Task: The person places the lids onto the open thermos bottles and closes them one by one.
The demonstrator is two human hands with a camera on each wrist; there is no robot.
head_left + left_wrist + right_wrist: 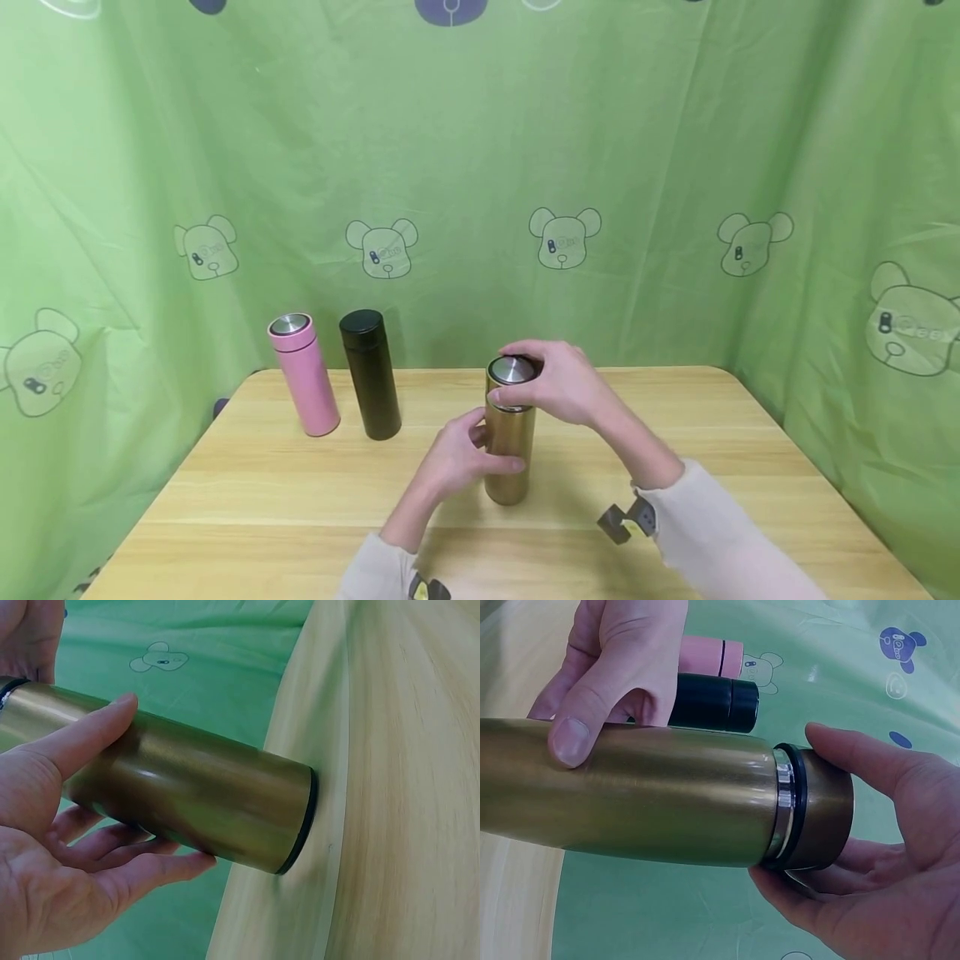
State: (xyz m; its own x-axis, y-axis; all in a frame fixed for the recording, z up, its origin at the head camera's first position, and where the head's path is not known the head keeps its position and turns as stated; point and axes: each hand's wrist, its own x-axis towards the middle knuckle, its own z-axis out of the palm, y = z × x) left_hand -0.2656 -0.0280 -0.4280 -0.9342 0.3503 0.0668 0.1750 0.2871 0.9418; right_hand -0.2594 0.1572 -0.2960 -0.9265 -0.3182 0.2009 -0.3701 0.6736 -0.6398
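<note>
A gold vacuum flask (510, 486) stands upright on the table, its base near the wood in the left wrist view. My left hand (454, 457) grips the flask's body from the left, thumb across the front. My right hand (567, 385) holds the flask's gold lid (830, 810) from above, thumb and fingers on opposite sides. Between lid and body, the right wrist view shows a silver neck band (783, 799) and a black ring. The lid's top is a silver disc in the head view. Whether the threads still engage is hidden.
To the left on the wooden table (300, 492) stand a pink flask (309, 387) with a silver-topped lid and a black flask (372, 383) beside it. A green curtain (465, 167) with bear-head prints hangs behind and at both sides of the table.
</note>
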